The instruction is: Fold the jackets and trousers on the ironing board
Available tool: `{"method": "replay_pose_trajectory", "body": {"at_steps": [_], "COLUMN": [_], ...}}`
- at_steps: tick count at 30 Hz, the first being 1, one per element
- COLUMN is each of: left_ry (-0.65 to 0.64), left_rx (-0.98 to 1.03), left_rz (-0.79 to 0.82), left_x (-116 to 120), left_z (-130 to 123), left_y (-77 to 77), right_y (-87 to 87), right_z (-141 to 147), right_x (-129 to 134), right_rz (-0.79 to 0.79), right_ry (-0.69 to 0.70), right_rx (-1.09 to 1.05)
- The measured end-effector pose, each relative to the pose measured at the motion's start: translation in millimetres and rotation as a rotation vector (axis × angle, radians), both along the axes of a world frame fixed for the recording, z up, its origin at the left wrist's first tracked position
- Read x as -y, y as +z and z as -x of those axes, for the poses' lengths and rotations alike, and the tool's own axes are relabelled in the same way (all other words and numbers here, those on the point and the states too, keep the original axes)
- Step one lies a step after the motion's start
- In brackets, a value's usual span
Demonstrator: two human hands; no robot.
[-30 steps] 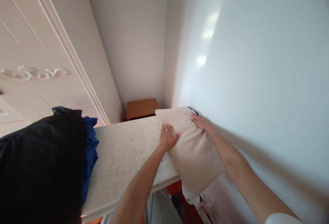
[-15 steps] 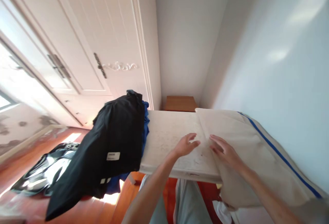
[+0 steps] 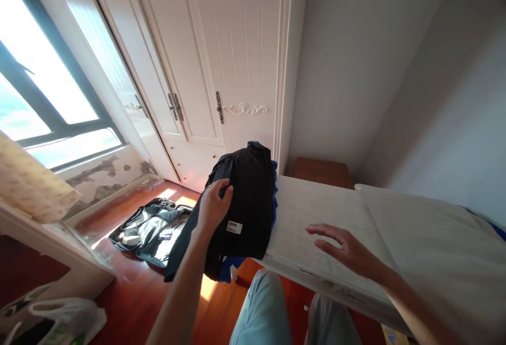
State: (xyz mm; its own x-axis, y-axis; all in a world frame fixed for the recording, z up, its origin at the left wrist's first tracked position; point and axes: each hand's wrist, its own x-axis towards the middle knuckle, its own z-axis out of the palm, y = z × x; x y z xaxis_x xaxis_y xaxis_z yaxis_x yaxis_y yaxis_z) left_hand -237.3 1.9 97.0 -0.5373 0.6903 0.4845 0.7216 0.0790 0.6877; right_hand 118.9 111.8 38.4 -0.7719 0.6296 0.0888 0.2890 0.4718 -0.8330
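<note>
"Leftward both my hands move since the earlier frame: my left hand (image 3: 214, 207) comes from above the table (image 3: 316, 205) to the black clothing (image 3: 251, 197), and my right hand (image 3: 350, 248) leaves the cream cloth (image 3: 438, 245)."

"How are your fingers?"

"On the left they curl, with the thumb near them; whether they pinch the fabric, I cannot tell. On the right, thumb and fingers are apart and hold nothing."

"What does this change mean?"

"In my judgement, the work turns to the black clothing; the cream cloth is left aside."

"Where is this clothing?"

"Toward my left, partly over the table edge, its white label (image 3: 234, 227) facing up, blue cloth (image 3: 274, 197) showing beside it. Farther away stands the wardrobe (image 3: 251, 34)."
</note>
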Motion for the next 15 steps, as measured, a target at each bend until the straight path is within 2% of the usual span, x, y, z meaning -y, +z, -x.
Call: {"method": "replay_pose_trajectory", "body": {"at_steps": [2,4,6,8,10,12,14,15], "left_ry": [0.071,0.084,0.068,0.053,0.020,0.002,0.010,0.013], "left_rx": [-0.111,-0.119,-0.005,0.138,0.290,0.414,0.451,0.420], "left_rz": [0.123,0.301,0.488,0.629,0.712,0.704,0.598,0.517], "left_x": [-2,-6,-7,-2,6,13,18,20], "left_z": [44,87,121,142,148,143,132,125], "left_y": [8.4,12.1,7.9,-5.1,-22.7,-37.7,-42.9,-40.6], "right_y": [9.1,15.1,18.4,21.3,29.0,46.1,72.7,87.9], "right_z": [23,48,77,109,141,161,162,155], "right_x": [0,-5,-14,-24,-32,-34,-30,-28], "right_rz": [0.071,0.157,0.214,0.235,0.237,0.213,0.142,0.083], "right_ry": [0.071,0.122,0.126,0.069,-0.030,-0.114,-0.129,-0.119], "right_rx": [-0.035,-0.091,-0.174,-0.278,-0.368,-0.439,-0.518,-0.564]}}
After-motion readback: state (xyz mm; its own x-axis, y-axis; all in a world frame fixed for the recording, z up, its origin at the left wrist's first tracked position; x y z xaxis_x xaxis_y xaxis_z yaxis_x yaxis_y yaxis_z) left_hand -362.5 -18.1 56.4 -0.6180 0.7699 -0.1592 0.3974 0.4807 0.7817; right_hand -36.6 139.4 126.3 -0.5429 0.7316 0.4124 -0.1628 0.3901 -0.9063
